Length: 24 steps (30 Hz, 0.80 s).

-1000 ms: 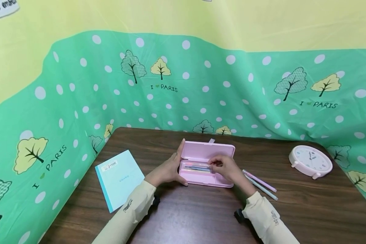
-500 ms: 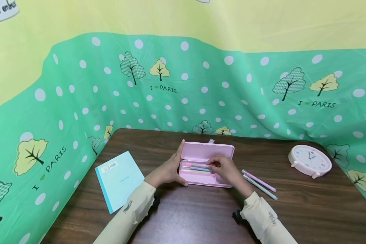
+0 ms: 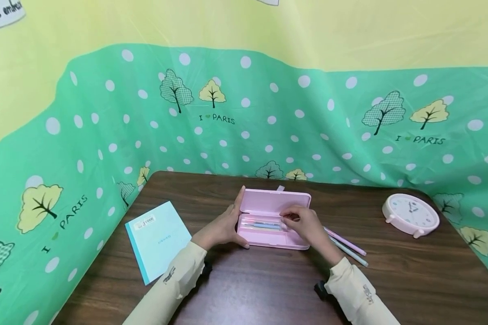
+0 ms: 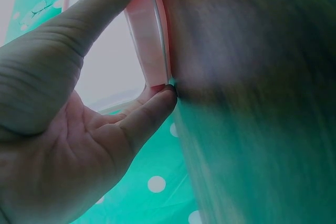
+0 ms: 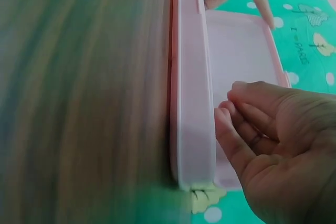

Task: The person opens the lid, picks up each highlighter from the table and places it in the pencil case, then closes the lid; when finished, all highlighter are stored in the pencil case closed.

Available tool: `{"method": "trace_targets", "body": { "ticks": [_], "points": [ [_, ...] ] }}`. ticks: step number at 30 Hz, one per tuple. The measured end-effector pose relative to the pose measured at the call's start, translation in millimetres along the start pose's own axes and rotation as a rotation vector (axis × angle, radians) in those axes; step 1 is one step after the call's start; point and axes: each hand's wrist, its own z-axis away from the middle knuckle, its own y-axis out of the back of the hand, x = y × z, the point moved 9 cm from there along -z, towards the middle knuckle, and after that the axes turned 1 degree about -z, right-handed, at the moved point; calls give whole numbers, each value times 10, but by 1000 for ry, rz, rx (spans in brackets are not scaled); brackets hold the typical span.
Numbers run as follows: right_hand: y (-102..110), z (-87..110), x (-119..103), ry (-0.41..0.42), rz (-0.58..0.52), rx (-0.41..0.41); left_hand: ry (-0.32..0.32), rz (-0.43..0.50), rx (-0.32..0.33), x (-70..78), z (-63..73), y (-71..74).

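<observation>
A pink pencil case stands with its lid raised at the back of the table. Several slim pens lie lengthwise in its tray. My left hand grips the case's left end, thumb at the front edge and a finger up along the lid. Over the tray's right part is my right hand, fingers bent and thumb near the fingertips, by the pens' ends. In the right wrist view the right hand reaches over the case wall; whether it pinches a pen cannot be made out.
Two pens, one pink and one pale blue, lie on the table beside the right forearm. A light blue notebook is at the left. A round pink-rimmed clock sits at the far right. A green patterned curtain hangs behind.
My right hand has shifted slightly right along the tray, and more of the pens' right ends shows. The left hand stays on the case.
</observation>
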Motion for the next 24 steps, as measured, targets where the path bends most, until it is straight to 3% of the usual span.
{"method": "trace_targets", "body": {
  "ticks": [8,13,15,17,19,24],
  "points": [
    [361,217,164,4,1,64,5,-4,-2,-58,-20,-35],
    [679,413,342,21,28,136,-20,-48,22,-229,-89,-79],
    [807,499,451,19,42,156,17,-23,14,-219,-91,-68],
    [927,595,575,6,66,169,20,-30,21,-328,-122,-114],
    [1043,698,696,-7,84,183,46,-23,10,-306,-115,-115],
    [1330,958,967,-62,100,203,76,-6,-22,-22,-11,-12]
  ]
}}
